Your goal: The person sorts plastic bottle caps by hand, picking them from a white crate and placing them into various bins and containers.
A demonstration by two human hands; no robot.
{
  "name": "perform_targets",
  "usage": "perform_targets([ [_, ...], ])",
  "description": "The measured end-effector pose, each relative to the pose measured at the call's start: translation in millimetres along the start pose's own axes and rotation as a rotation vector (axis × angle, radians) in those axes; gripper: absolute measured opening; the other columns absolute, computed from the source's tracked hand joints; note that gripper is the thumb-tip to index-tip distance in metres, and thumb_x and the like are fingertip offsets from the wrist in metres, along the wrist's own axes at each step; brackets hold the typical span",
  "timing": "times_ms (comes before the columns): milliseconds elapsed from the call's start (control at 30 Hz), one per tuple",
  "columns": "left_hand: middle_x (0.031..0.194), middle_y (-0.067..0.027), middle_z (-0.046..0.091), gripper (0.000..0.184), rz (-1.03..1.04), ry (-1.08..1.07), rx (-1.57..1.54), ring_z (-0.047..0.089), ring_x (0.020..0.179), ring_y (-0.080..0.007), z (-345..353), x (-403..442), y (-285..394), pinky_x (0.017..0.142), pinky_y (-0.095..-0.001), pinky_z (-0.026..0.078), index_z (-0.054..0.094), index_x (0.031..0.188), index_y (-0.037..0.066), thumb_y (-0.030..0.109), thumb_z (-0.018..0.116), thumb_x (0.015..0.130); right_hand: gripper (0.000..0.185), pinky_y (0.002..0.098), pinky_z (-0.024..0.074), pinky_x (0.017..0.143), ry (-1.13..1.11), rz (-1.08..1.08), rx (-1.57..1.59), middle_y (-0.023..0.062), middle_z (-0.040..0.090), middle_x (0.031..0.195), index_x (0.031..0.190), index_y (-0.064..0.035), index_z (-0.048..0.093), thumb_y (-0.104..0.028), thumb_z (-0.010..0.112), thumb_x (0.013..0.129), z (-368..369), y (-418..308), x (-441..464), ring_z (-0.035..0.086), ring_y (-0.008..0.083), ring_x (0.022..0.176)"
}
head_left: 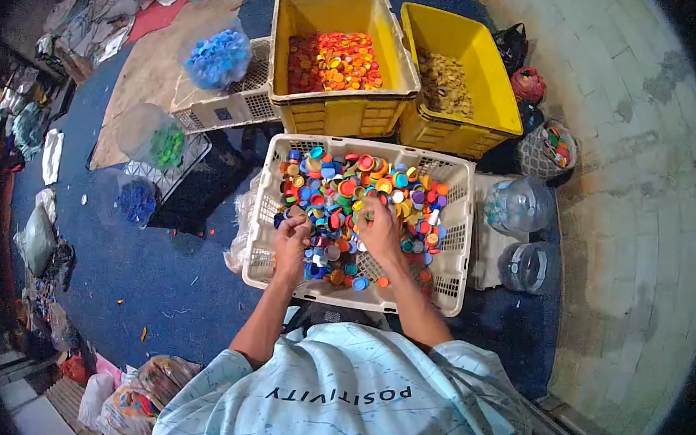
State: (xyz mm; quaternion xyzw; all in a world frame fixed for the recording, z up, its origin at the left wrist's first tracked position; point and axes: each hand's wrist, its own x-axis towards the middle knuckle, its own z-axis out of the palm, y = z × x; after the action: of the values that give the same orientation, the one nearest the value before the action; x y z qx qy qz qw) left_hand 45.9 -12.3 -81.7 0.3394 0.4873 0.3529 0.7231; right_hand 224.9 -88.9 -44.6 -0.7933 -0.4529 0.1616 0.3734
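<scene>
Blue, orange, red and green caps [415, 197] lie heaped in a cream crate [459, 226], under both hands. The left hand [290, 246] has its grip curled in close over the heap; the right hand [381, 235] reaches down into it. Whether either grip pinches a cap cannot be told. Small, smooth caps could slip from the fingertips, and the crowded heap could slide if pushed. The right forearm [411, 298] crosses the near rim, so a careless sweep might flick caps onto the blue mat [195, 287].
</scene>
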Motion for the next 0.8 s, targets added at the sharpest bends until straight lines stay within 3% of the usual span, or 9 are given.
perform_targets([
  [100,0.078,0.0006,0.055,0.017,-0.008,-0.013,0.043,0.048,0.064,-0.0062,4.0,-0.6,-5.9,0.057,-0.0207,0.039,0.057,0.097,0.004,0.01,0.064,0.083,0.035,0.044,0.0462,0.075,0.076,-0.176,-0.082,0.0136,0.064,0.083,0.109,-0.0088,0.058,-0.01,0.068,0.076,12.5,11.6,32.4,0.057,0.0321,0.086],
  [267,0.082,-0.0004,0.058,0.017,-0.046,0.003,0.101,0.051,0.068,-0.0078,3.0,-0.1,-3.4,0.06,-0.0226,0.041,0.057,0.097,0.004,0.01,0.064,0.083,0.044,0.045,0.0388,0.087,-0.16,-0.15,-0.336,0.0122,0.065,0.095,0.119,-0.0067,0.054,-0.012,0.063,0.076,19.5,6.6,59.2,0.052,0.0302,0.1],
  [400,0.074,0.0016,0.054,0.018,-0.051,0.016,0.122,0.047,0.06,-0.0052,-2.9,8.5,-8.8,0.053,-0.0189,0.036,0.055,0.099,0.005,0.01,0.064,0.084,0.048,0.044,0.0381,0.086,-0.093,-0.289,-0.436,0.0088,0.064,0.099,0.12,-0.0061,0.054,-0.014,0.064,0.074,34.0,15.9,62.0,0.053,0.029,0.099],
  [500,0.075,0.0013,0.054,0.017,-0.043,0.046,0.118,0.047,0.06,-0.0057,-1.9,10.6,-10.4,0.053,-0.0197,0.037,0.055,0.098,0.006,0.012,0.064,0.085,0.045,0.0438,0.0381,0.083,-0.124,-0.29,-0.454,0.0079,0.064,0.099,0.118,-0.0069,0.055,-0.015,0.064,0.075,37.5,17.8,59.4,0.053,0.028,0.097],
  [633,0.076,0.003,0.05,0.01,0.017,-0.008,0.142,0.045,0.065,-0.0061,-3.3,18.4,-14.0,0.058,-0.0209,0.037,0.055,0.09,0.006,0.01,0.062,0.084,0.035,0.0431,0.0381,0.081,0.0,-0.392,-0.534,0.007,0.063,0.101,0.107,-0.0063,0.06,-0.022,0.064,0.076,48.9,30.5,54.7,0.052,0.0261,0.096],
  [800,0.076,0.0034,0.048,0.006,0.084,0.013,0.224,0.044,0.068,-0.0067,2.5,30.0,-17.6,0.062,-0.0219,0.037,0.054,0.085,0.006,0.007,0.06,0.083,0.036,0.0431,0.0381,0.08,0.111,-0.403,-0.535,0.0076,0.062,0.101,0.106,-0.0039,0.062,-0.022,0.065,0.075,50.1,29.5,54.7,0.052,0.0265,0.095],
])
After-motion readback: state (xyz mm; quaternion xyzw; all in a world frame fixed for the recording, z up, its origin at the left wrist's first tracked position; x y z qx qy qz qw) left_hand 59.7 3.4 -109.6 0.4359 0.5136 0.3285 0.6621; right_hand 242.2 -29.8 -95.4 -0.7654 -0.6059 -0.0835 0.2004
